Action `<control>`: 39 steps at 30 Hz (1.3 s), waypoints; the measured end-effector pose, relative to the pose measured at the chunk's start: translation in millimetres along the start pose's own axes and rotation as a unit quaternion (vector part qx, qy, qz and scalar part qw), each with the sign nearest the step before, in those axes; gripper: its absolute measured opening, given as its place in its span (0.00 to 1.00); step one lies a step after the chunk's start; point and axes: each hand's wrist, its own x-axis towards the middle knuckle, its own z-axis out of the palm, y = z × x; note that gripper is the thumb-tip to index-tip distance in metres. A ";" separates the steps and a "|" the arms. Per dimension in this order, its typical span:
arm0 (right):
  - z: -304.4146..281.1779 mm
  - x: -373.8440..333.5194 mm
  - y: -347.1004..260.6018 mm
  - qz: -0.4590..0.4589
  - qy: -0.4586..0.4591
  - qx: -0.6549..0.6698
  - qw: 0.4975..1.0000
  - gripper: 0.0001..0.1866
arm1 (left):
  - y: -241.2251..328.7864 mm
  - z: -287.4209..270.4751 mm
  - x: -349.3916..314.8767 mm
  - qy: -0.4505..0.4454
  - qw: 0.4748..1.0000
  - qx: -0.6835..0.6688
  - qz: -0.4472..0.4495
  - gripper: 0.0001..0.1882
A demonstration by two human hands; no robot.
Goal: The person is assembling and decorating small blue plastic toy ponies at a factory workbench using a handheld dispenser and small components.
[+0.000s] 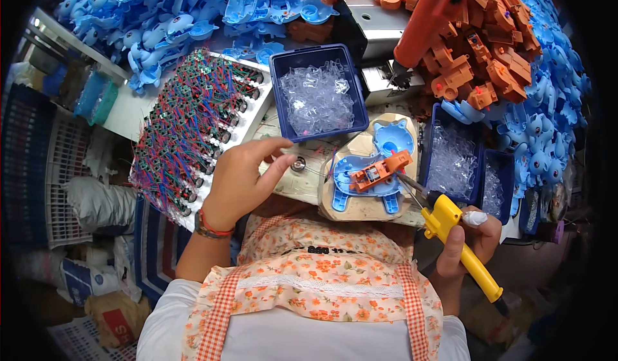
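Note:
My right hand (465, 242) is wrapped round a yellow soldering gun (444, 218), and one of its fingers has a white wrapping. The gun's metal tip reaches the right side of an orange plastic housing (376, 173); whether they touch I cannot tell. That housing lies across a blue animal-shaped toy shell (351, 168), cupped side up, in a tan holding block (344, 208). Left of the block, my left hand (248, 175) hovers with thumb and fingers apart and nothing visible in it. Its fingertips are just below a dark blue bin (278, 97) of transparent plastic pieces.
A white foam tray (261, 106) of wired circuit boards stands left. Blue shells (174, 29) pile up behind it, with orange housings (486, 55) at the back right. An orange-red machine arm (428, 23) juts over the bench. Two more bins (479, 184) flank the block's right.

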 end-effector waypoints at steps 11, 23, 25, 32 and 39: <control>-2.9 -3.2 0.2 0.009 0.005 0.008 1.000 0.18 | 14.0 36.8 75.9 -0.031 0.969 0.088 0.230 0.05; -5.6 -3.8 2.7 0.011 0.008 0.015 1.000 0.19 | 21.3 57.3 81.9 -0.033 0.964 0.155 0.211 0.05; -6.7 -3.6 1.4 0.013 -0.021 0.024 0.999 0.16 | 18.7 49.0 76.4 -0.003 0.964 0.117 0.241 0.04; -0.7 -2.5 10.1 -0.042 0.001 -0.011 0.999 0.17 | 35.3 36.1 33.0 0.031 0.957 0.043 0.285 0.07; 6.1 3.2 7.0 -0.080 -0.032 -0.011 0.996 0.17 | 39.1 63.3 19.5 0.079 0.939 0.130 0.307 0.08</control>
